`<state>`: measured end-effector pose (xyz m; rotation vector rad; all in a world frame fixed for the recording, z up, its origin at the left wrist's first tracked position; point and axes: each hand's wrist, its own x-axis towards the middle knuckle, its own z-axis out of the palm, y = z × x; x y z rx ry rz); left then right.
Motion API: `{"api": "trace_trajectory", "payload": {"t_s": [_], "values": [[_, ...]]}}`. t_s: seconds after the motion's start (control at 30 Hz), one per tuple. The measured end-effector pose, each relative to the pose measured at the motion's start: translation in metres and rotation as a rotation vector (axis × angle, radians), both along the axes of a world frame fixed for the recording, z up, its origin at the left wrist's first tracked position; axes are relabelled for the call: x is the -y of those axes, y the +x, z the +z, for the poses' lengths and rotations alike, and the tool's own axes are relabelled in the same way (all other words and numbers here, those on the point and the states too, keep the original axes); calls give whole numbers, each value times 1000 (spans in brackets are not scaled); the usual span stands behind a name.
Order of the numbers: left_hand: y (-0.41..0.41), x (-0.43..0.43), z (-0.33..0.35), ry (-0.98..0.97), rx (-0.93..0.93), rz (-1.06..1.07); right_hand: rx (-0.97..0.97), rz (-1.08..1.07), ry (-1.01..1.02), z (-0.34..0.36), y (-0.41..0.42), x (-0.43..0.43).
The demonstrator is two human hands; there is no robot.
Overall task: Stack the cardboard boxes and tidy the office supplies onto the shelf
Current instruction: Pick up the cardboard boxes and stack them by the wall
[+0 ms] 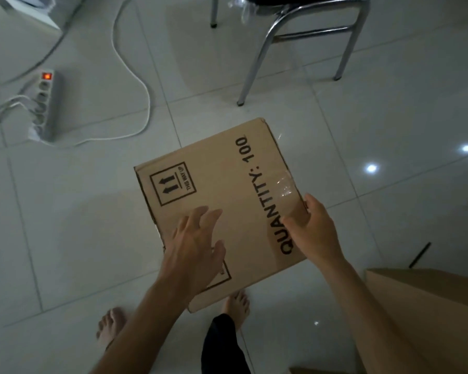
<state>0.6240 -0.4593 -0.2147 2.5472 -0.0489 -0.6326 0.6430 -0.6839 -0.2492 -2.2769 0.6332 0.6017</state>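
Note:
A brown cardboard box (pixel 222 190) printed "QUANTITY: 100" and "THIS WAY UP" is held above the white tiled floor in the middle of the view. My right hand (pixel 312 228) grips its right edge, thumb on the top face and fingers round the side near a strip of clear tape. My left hand (pixel 196 245) lies over the near left part of the top face with fingers spread and straight. A second cardboard box (pixel 427 306) stands at the lower right, partly behind my right forearm.
A chrome-legged chair (pixel 295 39) stands beyond the box. A lit power strip (pixel 45 103) and white cables (pixel 143 85) lie on the floor at the left. A white cabinet corner (pixel 25 9) is at the top left. My bare feet (pixel 111 327) are below the box.

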Motion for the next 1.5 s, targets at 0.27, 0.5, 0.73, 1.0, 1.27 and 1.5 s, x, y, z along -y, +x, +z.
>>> {"api": "trace_trajectory", "payload": {"t_s": [0.27, 0.5, 0.73, 1.0, 1.27, 1.5], "values": [[-32, -38, -2, -42, -65, 162, 32, 16, 229, 20, -41, -80], [-52, -116, -5, -52, 20, 258, 60, -15, 424, 27, -68, -167], [-58, -209, 2, -98, -82, 489, 108, 125, 562, 36, -76, -262], [-68, -299, -1, 42, 95, 522, 67, 628, 385, 5, -70, -346], [-79, -402, -38, 138, 120, 551, -36, 605, 8, -63, -46, -357], [-82, -471, -89, 85, -52, 530, -123, 478, -17, -91, -42, -361]]}}
